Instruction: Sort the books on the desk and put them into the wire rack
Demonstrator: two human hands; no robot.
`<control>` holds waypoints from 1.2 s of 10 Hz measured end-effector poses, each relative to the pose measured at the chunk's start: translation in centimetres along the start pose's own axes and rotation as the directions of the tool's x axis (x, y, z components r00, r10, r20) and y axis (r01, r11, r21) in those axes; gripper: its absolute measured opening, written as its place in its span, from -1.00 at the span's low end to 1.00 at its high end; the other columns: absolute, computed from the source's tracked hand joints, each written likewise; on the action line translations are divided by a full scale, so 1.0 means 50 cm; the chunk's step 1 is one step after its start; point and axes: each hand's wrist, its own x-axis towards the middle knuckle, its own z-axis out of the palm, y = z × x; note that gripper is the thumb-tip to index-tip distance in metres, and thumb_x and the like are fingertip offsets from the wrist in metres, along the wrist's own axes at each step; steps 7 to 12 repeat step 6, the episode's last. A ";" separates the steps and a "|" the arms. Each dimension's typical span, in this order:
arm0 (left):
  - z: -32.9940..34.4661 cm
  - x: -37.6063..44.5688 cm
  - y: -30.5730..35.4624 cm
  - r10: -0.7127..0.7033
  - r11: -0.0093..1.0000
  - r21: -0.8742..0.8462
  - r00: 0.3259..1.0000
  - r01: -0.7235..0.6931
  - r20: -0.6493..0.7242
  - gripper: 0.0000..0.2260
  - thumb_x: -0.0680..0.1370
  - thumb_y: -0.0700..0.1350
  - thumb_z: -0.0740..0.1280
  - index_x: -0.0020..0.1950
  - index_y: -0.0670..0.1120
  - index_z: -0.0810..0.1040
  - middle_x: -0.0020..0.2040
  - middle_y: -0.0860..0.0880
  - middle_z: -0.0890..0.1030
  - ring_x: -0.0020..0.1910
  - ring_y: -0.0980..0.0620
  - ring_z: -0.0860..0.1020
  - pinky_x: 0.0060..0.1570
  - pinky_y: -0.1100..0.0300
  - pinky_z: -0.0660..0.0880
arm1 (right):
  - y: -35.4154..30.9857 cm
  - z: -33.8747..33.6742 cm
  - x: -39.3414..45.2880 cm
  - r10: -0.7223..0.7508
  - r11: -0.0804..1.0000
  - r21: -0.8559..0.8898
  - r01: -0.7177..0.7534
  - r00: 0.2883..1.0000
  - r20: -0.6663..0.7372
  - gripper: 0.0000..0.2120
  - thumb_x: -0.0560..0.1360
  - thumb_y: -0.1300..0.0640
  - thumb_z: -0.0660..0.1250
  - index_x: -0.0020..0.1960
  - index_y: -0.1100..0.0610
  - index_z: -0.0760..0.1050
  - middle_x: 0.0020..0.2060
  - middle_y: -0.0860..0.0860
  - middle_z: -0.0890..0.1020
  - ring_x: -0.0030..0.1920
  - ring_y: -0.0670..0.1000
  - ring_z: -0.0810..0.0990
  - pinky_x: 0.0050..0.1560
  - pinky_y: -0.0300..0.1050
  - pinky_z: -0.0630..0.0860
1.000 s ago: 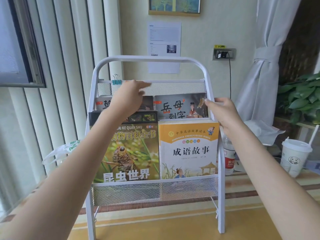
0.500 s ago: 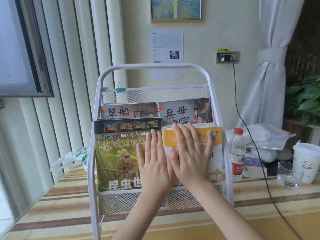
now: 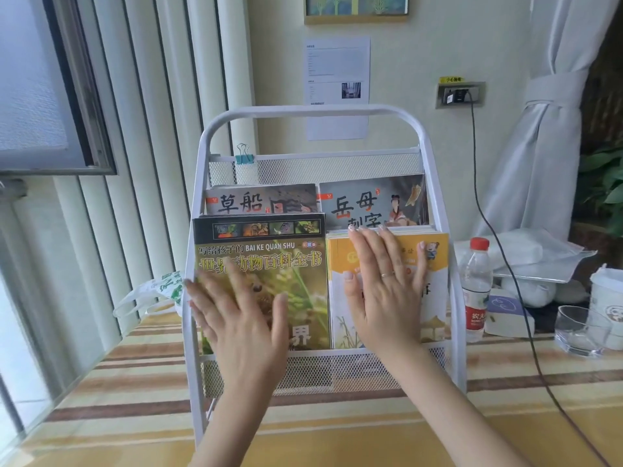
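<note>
A white wire rack (image 3: 438, 183) stands in the middle of the frame on a striped desk (image 3: 135, 399), and all the books in sight are already in it. In the lower front tier, the green insect book (image 3: 263, 244) fills the left half and a stack of yellow story books (image 3: 438, 298) fills the right half, side by side and upright. Behind them, in the upper tier, two grey picture books (image 3: 371, 200) show only their top parts. The left hand (image 3: 239, 315) lies flat on the green cover with fingers straight and spread, gripping nothing. The right hand (image 3: 387, 284) presses flat on the yellow stack, fingers straight and reaching its top edge, also gripping nothing. A blue binder clip (image 3: 243, 157) hangs on the top mesh rail at the upper left of the rack. At the right of the frame stand a water bottle (image 3: 475, 288), a clear glass (image 3: 576, 332) and a paper cup (image 3: 610, 298). A black cable (image 3: 485, 210) runs down from a wall socket (image 3: 460, 94).
</note>
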 end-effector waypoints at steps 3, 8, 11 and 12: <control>-0.004 0.021 -0.045 0.116 0.974 0.179 0.985 -0.138 0.128 -0.13 0.47 0.40 -0.02 0.55 -0.15 -0.17 0.50 -0.34 -0.16 0.53 -0.17 -0.22 0.47 0.02 -0.29 | -0.015 0.005 -0.003 0.041 0.997 0.071 -0.037 0.997 -0.060 -0.55 0.60 -0.04 -0.07 0.42 0.06 0.29 0.37 -0.04 0.43 0.46 0.00 0.22 0.44 0.29 -0.07; -0.209 0.011 0.000 0.137 0.807 -0.589 0.982 -0.036 0.127 -0.45 0.50 0.17 0.23 0.47 0.17 0.21 0.54 0.05 0.16 0.52 0.15 0.06 0.46 0.02 0.15 | -0.022 -0.133 0.013 0.125 0.621 0.756 -0.209 0.978 0.167 -0.59 0.62 0.09 0.07 0.46 -0.03 0.21 0.48 -0.12 0.20 0.50 -0.19 0.04 0.51 -0.05 -0.07; -0.209 0.011 0.000 0.137 0.807 -0.589 0.982 -0.036 0.127 -0.45 0.50 0.17 0.23 0.47 0.17 0.21 0.54 0.05 0.16 0.52 0.15 0.06 0.46 0.02 0.15 | -0.022 -0.133 0.013 0.125 0.621 0.756 -0.209 0.978 0.167 -0.59 0.62 0.09 0.07 0.46 -0.03 0.21 0.48 -0.12 0.20 0.50 -0.19 0.04 0.51 -0.05 -0.07; -0.209 0.011 0.000 0.137 0.807 -0.589 0.982 -0.036 0.127 -0.45 0.50 0.17 0.23 0.47 0.17 0.21 0.54 0.05 0.16 0.52 0.15 0.06 0.46 0.02 0.15 | -0.022 -0.133 0.013 0.125 0.621 0.756 -0.209 0.978 0.167 -0.59 0.62 0.09 0.07 0.46 -0.03 0.21 0.48 -0.12 0.20 0.50 -0.19 0.04 0.51 -0.05 -0.07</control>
